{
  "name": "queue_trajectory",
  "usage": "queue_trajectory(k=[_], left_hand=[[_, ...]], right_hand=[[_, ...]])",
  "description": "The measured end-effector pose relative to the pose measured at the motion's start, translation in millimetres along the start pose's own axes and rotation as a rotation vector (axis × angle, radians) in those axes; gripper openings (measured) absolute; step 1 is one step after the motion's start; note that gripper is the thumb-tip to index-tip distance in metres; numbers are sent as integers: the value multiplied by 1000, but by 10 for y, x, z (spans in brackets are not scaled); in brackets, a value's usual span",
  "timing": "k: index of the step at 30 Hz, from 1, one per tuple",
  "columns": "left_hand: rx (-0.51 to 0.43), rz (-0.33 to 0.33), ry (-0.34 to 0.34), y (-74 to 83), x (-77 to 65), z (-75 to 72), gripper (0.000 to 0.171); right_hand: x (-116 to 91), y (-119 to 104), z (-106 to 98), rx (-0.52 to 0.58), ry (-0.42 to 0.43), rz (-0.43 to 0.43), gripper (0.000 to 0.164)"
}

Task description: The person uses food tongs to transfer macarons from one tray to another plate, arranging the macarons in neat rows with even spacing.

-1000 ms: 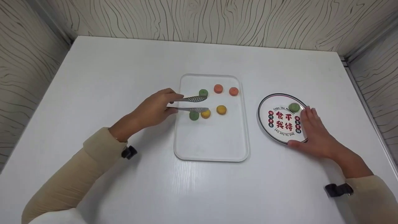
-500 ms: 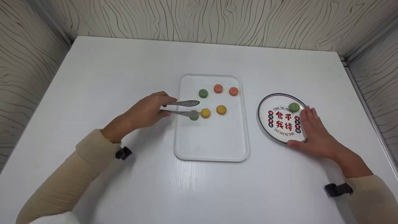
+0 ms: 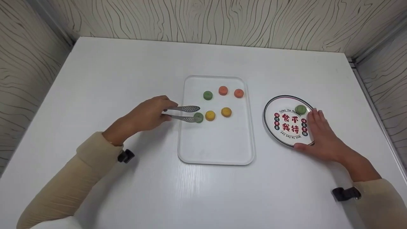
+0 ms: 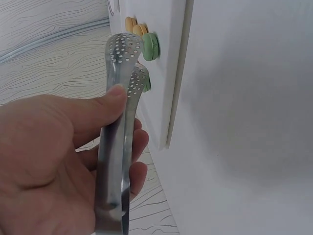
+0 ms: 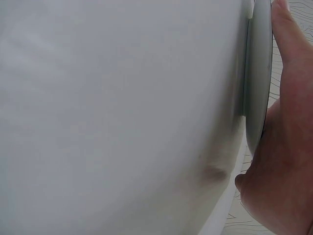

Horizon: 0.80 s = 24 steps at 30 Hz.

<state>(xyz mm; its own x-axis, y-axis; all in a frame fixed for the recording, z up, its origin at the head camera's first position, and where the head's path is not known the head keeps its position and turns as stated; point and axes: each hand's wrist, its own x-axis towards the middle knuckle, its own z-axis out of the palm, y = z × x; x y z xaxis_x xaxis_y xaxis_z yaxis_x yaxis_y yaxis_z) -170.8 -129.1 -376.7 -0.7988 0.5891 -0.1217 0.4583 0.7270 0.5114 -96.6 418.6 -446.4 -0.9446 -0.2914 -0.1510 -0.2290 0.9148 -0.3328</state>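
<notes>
L hand [image 3: 148, 113], the nearer grip, pinched the tongs [image 4: 111, 166], tips apart. Round green macaron [image 3: 199, 114], no long axis, lay on the tray [image 3: 216, 143] R of that grip, by the tongs' near tip, contact unclear; R hand [image 3: 326, 140], fingers approx. straight, rested at the plate [image 3: 279, 105] edge, well apart.

The tongs [image 4: 113, 142] are shiny metal, the macarons [image 3: 210, 115] matt, the right plate [image 3: 269, 116] smooth, the sleeves [image 3: 68, 179] matt cloth.
</notes>
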Motion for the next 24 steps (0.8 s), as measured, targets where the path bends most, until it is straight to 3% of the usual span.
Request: queue_trajectory(k=[24], left_hand=[[50, -50, 3, 23, 45, 75, 40]], right_hand=[[-15, -16, -5, 18, 2, 5, 120]])
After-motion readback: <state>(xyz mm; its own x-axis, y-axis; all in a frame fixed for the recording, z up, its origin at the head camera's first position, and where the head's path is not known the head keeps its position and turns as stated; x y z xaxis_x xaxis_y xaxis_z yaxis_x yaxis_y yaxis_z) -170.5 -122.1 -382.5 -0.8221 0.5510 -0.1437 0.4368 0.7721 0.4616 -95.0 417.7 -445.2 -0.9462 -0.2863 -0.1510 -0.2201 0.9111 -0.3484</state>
